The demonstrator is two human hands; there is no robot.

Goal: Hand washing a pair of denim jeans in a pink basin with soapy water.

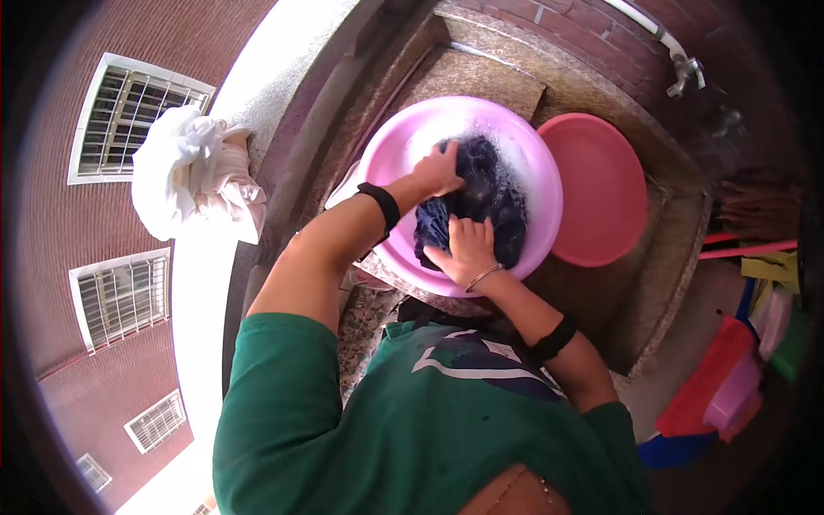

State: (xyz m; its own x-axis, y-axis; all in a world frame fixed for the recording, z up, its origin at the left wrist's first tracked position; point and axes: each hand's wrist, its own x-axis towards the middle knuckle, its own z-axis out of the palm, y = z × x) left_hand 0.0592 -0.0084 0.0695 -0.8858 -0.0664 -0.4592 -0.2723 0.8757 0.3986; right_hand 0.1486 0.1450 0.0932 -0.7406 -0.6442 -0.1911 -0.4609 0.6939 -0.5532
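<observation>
A soaked dark blue cloth (505,206) lies bunched in a round pink plastic basin (547,212), with white suds (515,151) around its upper side. My left hand (440,171) is at the cloth's upper left edge, its thumb and index finger apart; whether it grips any fabric is unclear. Lower down, my right hand (470,250) has its fingers over a gathered fold near the basin's near side, thumb pointing left. Black bands are on both arms, and a thin bracelet circles my right wrist.
A red round basin (599,193) sits right of the pink one in the stone sink (669,270). A metal tap (685,74) is on the brick wall. White and pale pink cloths (193,174) lie on the left ledge. Red and pink plastic items (708,386) are at the lower right.
</observation>
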